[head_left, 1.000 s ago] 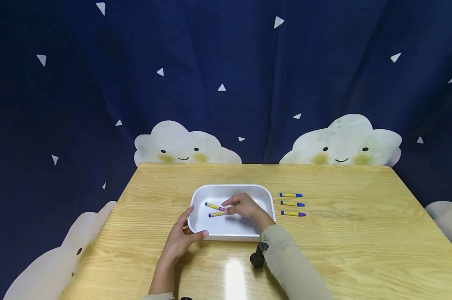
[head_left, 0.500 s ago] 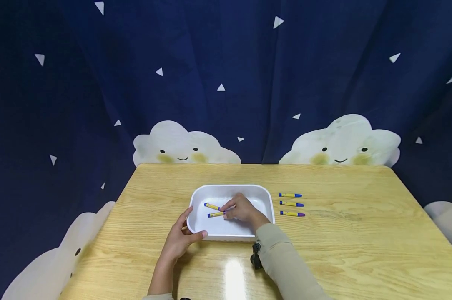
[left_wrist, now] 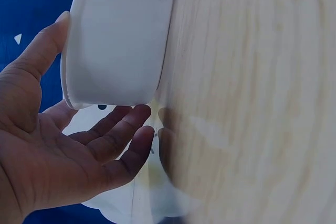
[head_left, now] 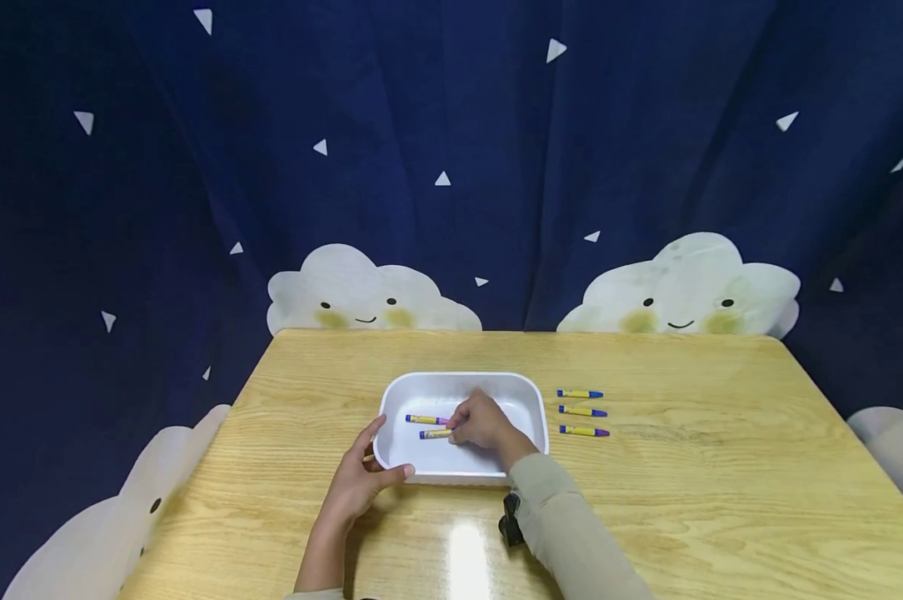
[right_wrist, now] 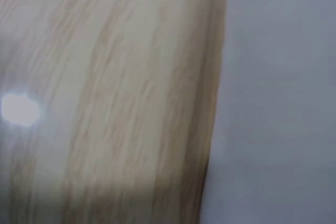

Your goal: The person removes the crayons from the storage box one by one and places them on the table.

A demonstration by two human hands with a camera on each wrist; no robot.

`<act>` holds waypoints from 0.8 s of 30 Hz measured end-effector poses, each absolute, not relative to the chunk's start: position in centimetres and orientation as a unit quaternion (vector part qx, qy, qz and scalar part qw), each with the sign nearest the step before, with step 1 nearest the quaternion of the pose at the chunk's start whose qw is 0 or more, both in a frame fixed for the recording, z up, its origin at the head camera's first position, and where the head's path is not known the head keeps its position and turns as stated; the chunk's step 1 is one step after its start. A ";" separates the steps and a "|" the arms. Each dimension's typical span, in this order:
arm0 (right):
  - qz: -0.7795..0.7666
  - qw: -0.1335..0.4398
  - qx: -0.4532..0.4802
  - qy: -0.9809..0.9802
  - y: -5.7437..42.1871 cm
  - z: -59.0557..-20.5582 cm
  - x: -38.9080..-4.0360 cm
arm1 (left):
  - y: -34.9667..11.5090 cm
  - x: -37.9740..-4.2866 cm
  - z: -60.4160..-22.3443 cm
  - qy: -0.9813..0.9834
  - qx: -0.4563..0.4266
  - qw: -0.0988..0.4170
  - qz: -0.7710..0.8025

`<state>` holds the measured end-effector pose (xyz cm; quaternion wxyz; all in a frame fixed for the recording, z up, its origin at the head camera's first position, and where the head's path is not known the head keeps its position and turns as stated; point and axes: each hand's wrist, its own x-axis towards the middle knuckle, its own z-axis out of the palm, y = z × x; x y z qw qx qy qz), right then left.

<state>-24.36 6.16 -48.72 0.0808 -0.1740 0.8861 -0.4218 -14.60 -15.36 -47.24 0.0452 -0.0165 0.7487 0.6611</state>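
A white plastic tray (head_left: 424, 458) stands on the wooden table. My left hand (head_left: 354, 482) holds its left end, thumb at the front rim and fingers along the end wall; the left wrist view shows the same hand (left_wrist: 79, 145) against the tray wall (left_wrist: 121, 35). Inside the tray, my right hand (head_left: 485, 422) pinches the tip end of a yellow-wrapped crayon (head_left: 435, 434) with a blue end; its tip is hidden by the fingers. Just behind it lies a second crayon (head_left: 424, 420) with a pink tip, close to the fingertips.
To the right of the tray, three yellow-wrapped crayons lie in a row: a blue one (head_left: 581, 394), another blue one (head_left: 582, 411) and a purple one (head_left: 584, 431). A dark blue curtain (head_left: 496, 125) hangs behind the wooden table (head_left: 721, 467).
My right fingers have come down onto the front crayon, which has shifted slightly right. The back crayon has turned from slanted to almost level. The left hand has stayed at the tray.
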 end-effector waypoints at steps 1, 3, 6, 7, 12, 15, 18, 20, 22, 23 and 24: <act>-0.431 0.085 -0.174 0.881 6.2 -48.7 -24.3 | -15.4 -14.6 -47.2 0.749 -0.015 0.046 0.661; -0.455 0.094 -0.173 0.869 6.2 -48.6 -24.3 | -15.4 -14.5 -47.1 0.750 -0.016 0.047 0.660; -0.481 0.100 -0.175 0.853 6.2 -48.6 -24.4 | -15.4 -14.5 -47.1 0.751 -0.017 0.048 0.658; -0.486 0.100 -0.177 0.850 6.3 -48.6 -24.4 | -15.4 -14.5 -47.1 0.752 -0.019 0.048 0.657; -0.484 0.086 -0.189 0.850 6.6 -48.2 -24.1 | -15.2 -14.5 -47.3 0.754 -0.021 0.049 0.655; -0.478 0.064 -0.204 0.852 7.2 -47.4 -23.6 | -15.2 -14.4 -47.2 0.756 -0.023 0.048 0.652; -0.472 0.039 -0.221 0.853 8.1 -46.4 -22.9 | -15.3 -14.3 -47.1 0.762 -0.025 0.041 0.645; -0.474 0.024 -0.226 0.851 8.8 -45.9 -22.4 | -15.4 -14.3 -47.0 0.767 -0.023 0.039 0.640; -0.477 0.012 -0.228 0.849 9.5 -45.5 -22.0 | -15.4 -14.4 -47.0 0.771 -0.019 0.038 0.636; -0.478 0.008 -0.230 0.848 9.8 -45.4 -21.8 | -15.4 -14.4 -47.0 0.771 -0.018 0.037 0.635; -0.480 0.007 -0.232 0.846 10.1 -45.3 -21.6 | -15.5 -14.4 -47.1 0.773 -0.019 0.037 0.633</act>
